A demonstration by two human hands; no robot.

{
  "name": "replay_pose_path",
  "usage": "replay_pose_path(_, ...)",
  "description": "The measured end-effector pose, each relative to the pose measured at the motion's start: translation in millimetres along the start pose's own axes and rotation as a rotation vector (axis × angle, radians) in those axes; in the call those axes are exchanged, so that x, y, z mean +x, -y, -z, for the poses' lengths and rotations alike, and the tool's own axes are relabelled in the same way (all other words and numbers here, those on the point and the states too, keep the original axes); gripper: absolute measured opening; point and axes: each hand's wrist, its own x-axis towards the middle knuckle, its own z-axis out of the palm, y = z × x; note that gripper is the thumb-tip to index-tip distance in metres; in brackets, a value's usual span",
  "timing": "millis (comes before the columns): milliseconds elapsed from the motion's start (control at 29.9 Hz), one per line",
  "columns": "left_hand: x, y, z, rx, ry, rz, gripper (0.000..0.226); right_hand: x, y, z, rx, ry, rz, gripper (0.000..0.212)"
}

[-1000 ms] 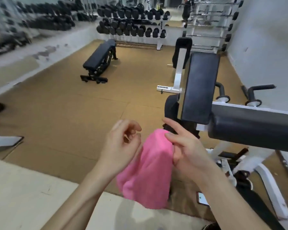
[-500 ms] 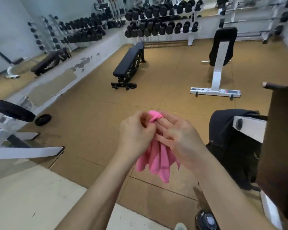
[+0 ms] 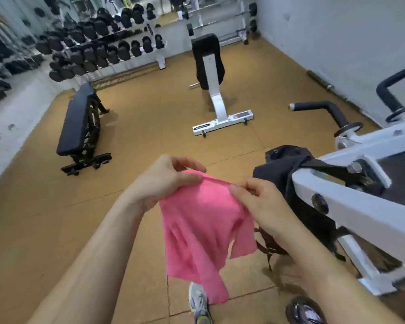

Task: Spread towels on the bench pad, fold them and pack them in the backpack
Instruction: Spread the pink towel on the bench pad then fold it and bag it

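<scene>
A pink towel (image 3: 201, 232) hangs in the air in front of me, partly opened out and drooping toward the floor. My left hand (image 3: 164, 181) pinches its upper left edge and my right hand (image 3: 260, 202) pinches its upper right edge. To the right, a black backpack (image 3: 283, 167) hangs against the white frame (image 3: 351, 206) of a gym machine. A dark pad (image 3: 402, 174) on that machine shows at the right edge.
A black flat bench (image 3: 76, 125) stands on the brown floor at the left. An upright white and black seat (image 3: 211, 78) is farther back, with dumbbell racks (image 3: 98, 43) along the back left wall. My shoes (image 3: 199, 302) are at the bottom.
The towel was bunched between both hands half a second ago; now my hands have drawn apart and the towel is spread wider between them. My view has also swung right.
</scene>
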Motion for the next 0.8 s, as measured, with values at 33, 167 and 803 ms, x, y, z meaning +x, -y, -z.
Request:
replay_pose_path(33, 23.8, 2.3, 3.5, 0.215, -0.060, -0.053, 0.008, 13.7, 1.0, 0.9, 0.008, -0.018, -0.028, 0.031)
replay_pose_path(167, 97.5, 15.0, 20.7, 0.328, -0.185, -0.261, 0.023, 55.5, 20.6, 4.4, 0.148, 0.017, -0.195, 0.025)
replay_pose_path(803, 329.8, -79.9, 174.0, -0.299, 0.662, -0.459, 0.038, 250.0, 101.0, 55.7, -0.840, -0.990, -0.241, 0.021)
